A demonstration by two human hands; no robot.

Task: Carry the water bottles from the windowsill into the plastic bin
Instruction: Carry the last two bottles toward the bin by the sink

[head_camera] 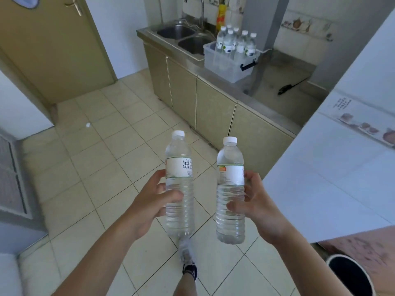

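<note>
Two capped bottles are carried upright over the floor, one [179,184] gripped round its waist by the left hand [149,201], the other [230,193] by the right hand [254,204], presumably for standing among those already in the bin [222,65] on the counter [263,103] well ahead.

Both forearms extended forward and bare, converging toward the centre. Left hand [154,201] raised, thumb across the front of a water bottle [179,189], fingers wrapped behind. Right hand [256,207] level with it, gripping a second water bottle [230,195], thumb in front. Both bottles upright.
</note>
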